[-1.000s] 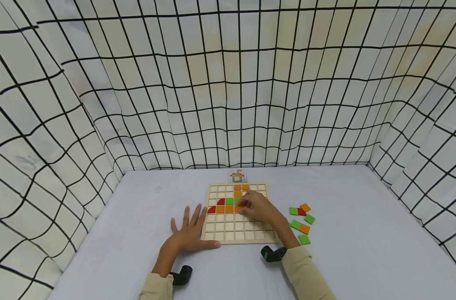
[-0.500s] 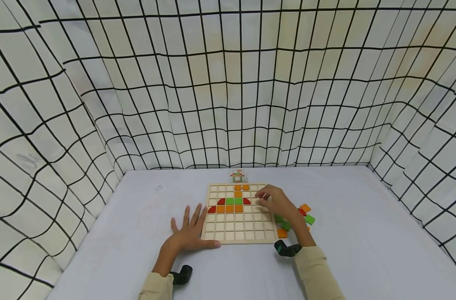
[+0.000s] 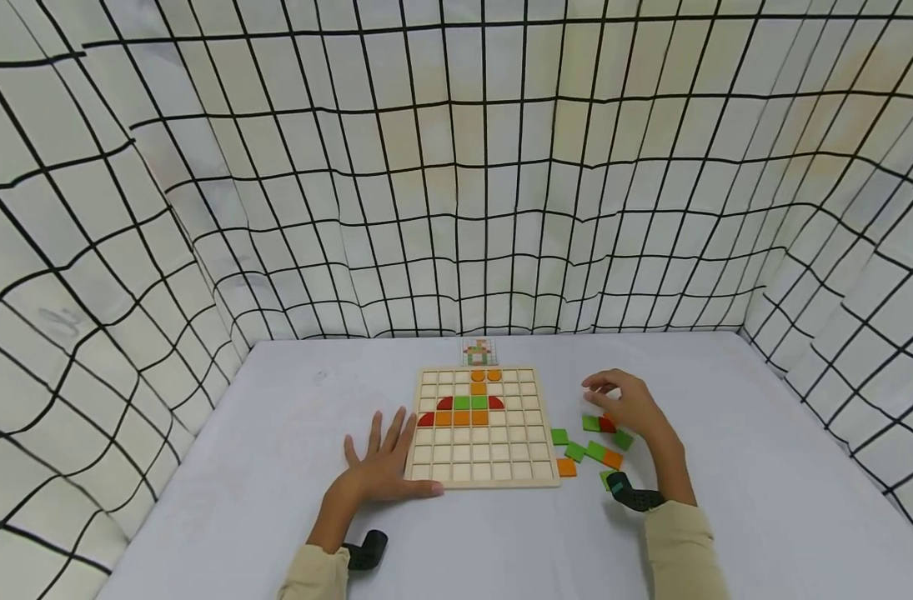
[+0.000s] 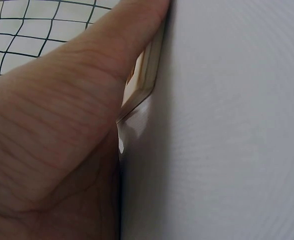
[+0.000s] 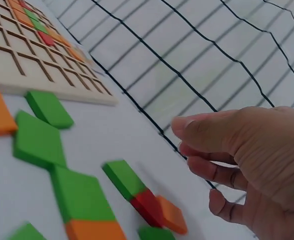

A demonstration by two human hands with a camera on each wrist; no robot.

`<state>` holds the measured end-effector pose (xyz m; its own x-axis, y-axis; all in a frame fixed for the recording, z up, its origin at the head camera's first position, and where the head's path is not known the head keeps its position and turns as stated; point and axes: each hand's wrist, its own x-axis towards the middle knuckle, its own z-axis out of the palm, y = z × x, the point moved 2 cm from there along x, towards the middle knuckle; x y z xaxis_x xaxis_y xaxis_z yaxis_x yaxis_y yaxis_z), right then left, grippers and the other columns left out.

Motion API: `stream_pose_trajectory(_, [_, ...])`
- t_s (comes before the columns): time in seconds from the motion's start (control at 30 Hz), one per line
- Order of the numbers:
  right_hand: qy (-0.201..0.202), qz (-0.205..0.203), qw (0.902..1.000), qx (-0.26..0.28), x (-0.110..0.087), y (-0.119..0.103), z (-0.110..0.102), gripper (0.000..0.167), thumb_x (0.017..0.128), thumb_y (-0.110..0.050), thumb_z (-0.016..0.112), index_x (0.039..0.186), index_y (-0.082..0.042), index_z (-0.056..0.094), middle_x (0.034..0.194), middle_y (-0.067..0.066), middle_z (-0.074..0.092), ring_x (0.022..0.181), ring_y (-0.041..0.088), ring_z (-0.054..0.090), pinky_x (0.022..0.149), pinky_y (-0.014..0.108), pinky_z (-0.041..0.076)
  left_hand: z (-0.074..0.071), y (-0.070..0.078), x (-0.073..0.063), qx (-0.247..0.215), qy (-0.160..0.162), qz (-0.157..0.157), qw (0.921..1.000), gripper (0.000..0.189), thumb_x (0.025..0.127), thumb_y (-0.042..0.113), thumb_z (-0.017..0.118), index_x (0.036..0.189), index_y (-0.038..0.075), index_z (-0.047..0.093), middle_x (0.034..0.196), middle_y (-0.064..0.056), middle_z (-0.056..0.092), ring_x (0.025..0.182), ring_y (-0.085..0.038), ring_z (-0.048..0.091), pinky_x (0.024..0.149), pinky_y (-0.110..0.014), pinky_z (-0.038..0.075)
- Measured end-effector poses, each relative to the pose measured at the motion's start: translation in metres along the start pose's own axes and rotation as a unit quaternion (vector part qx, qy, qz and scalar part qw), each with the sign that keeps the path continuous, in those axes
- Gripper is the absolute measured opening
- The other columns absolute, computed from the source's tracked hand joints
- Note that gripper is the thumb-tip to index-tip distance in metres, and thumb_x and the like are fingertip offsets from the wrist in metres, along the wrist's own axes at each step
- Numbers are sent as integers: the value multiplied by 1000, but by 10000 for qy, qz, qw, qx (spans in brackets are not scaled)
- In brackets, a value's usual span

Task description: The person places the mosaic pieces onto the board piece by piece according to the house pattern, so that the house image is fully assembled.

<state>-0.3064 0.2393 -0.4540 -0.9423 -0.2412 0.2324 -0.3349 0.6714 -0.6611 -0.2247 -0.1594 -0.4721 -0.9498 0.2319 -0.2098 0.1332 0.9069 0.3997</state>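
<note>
A wooden grid board (image 3: 462,472) lies on the table with red, orange and green pieces in some of its cells. One red rounded piece (image 3: 495,403) sits at the right end of the green row. Spread beside the board's lower-left corner, my left hand (image 3: 381,472) touches its edge with straight fingers; the left wrist view shows mostly palm and board corner. Over the loose tiles to the right hovers my right hand (image 3: 630,407), fingers loosely bent, and nothing shows between them in the right wrist view. Below it are a green tile (image 5: 123,177) and a red piece (image 5: 147,207).
Several more green and orange tiles (image 3: 567,467) lie scattered right of the board. A small pattern card (image 3: 479,352) rests behind the board. Black netting (image 3: 456,250) over white sheeting rises behind the table (image 3: 764,467) and along its sides.
My right hand has left the board, where the red rounded piece now shows at the end of the green row, and has moved right over the loose tiles. The left hand stays put.
</note>
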Motion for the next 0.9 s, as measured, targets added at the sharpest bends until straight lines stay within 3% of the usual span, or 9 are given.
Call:
stream_pose_trajectory(0.2, [-402,384,9984,-120,-13,18,-16,28,93,-2,54,117,-2,67,123,21,63,115,42,54,98,63,43,-1,1,0,-11,-15,-11,10000,121,71,74,68,159,14,8,166,-10,-3,149,-43,-14,105,-77,-10])
stream_pose_trajectory(0.37, [-887,596,9943,-11,-19,26,-17,34,85,2,57,117,-1,67,126,23,58,120,45,51,101,67,37,-1,3,-1,31,15,-3,10000,121,71,73,69,159,14,9,166,-11,-2,149,-44,-14,105,-77,-9])
stream_pose_trajectory(0.63, [-512,1025,9930,-297,-21,33,-14,20,87,-9,71,105,-2,69,111,20,58,104,34,54,95,54,45,-1,5,-2,-9,20,39,10000,120,72,71,70,158,12,11,166,-13,-1,149,-44,-13,105,-78,-8])
stream_pose_trajectory(0.9, [-369,969,9937,-427,-18,31,-10,20,87,-8,72,103,1,67,108,20,57,102,34,55,95,54,46,-1,2,-1,27,16,-11,10000,121,71,73,69,158,13,10,166,-12,-1,149,-44,-13,105,-77,-9])
